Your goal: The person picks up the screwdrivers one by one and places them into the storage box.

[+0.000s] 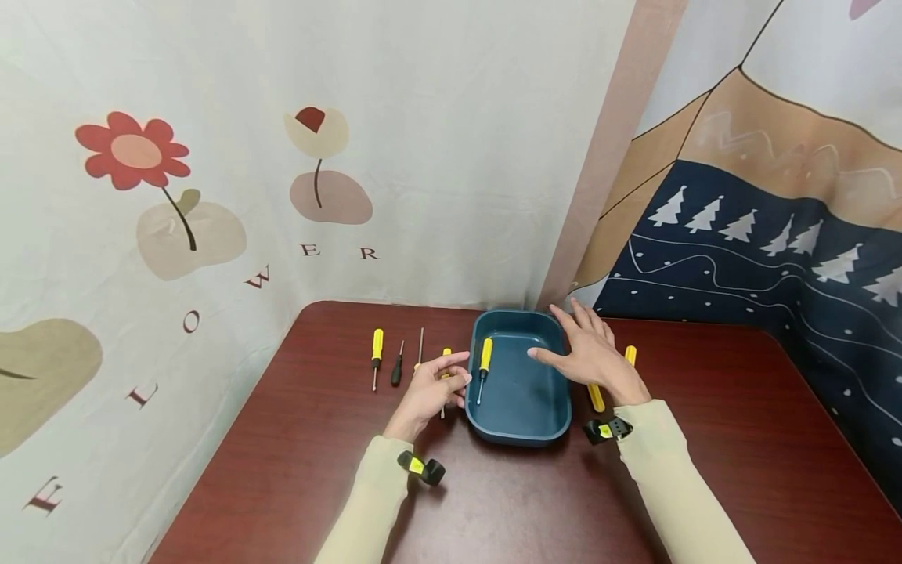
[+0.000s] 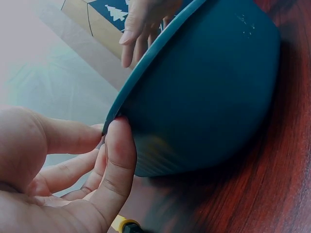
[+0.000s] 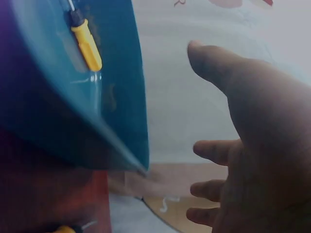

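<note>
A deep blue plastic tray [image 1: 528, 427] stands on the table, with a yellow-and-black screwdriver [image 1: 486, 356] lying in it near the left wall. At the tray's left rim, my left hand [image 1: 425, 394] pinches the edge between its fingertips, as the left wrist view shows. My right hand [image 1: 595, 356] hovers at the far right rim, fingers spread and holding nothing; in the right wrist view a gap separates it from the tray. Beneath the right wrist, a yellow handle [image 1: 596, 397] and another yellow piece [image 1: 630, 356] show, partly covered.
Left of the tray lie a yellow screwdriver [image 1: 377, 345] and a small black screwdriver [image 1: 397, 372]. A thin metal shaft [image 1: 421, 343] and a yellow-handled tool [image 1: 446, 352] are partly hidden by my left hand. Hanging fabric [image 1: 437, 157] borders the dark red table [image 1: 493, 509].
</note>
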The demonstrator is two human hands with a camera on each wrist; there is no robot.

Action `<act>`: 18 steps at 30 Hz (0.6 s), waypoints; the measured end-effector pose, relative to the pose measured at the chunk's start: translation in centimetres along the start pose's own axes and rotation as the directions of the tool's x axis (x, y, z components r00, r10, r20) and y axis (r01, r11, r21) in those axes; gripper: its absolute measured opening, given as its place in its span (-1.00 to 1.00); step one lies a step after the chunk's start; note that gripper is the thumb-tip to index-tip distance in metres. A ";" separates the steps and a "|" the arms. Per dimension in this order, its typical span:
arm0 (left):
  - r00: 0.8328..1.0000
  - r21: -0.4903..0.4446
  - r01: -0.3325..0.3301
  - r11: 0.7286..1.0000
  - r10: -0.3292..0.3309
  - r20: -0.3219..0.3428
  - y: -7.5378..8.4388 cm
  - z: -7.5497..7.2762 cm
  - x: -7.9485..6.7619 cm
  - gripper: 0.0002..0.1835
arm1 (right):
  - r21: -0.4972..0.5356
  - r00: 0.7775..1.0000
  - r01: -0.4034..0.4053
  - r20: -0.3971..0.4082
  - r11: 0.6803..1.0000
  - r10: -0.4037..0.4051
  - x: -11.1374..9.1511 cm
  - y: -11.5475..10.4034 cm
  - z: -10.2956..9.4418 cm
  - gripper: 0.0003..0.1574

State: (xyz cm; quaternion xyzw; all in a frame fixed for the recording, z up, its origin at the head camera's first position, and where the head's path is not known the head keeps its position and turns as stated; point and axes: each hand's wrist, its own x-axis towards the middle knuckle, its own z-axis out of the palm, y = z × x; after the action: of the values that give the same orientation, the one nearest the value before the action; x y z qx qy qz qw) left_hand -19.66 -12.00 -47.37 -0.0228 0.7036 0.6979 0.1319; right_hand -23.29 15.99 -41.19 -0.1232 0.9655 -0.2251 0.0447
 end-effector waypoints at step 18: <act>0.999 0.000 0.006 1.000 -0.006 0.038 2.3 0.3 -1.6 -0.50 | 0.156 0.968 -0.189 -0.138 0.970 0.210 -0.7 5.7 -0.5 0.16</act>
State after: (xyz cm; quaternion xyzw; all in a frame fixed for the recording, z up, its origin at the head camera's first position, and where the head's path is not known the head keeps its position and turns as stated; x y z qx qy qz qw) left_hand -18.59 -11.93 -44.79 -0.0114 0.7008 0.6979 0.1473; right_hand -23.89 21.35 -43.28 -0.0041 0.9551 -0.2961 0.0014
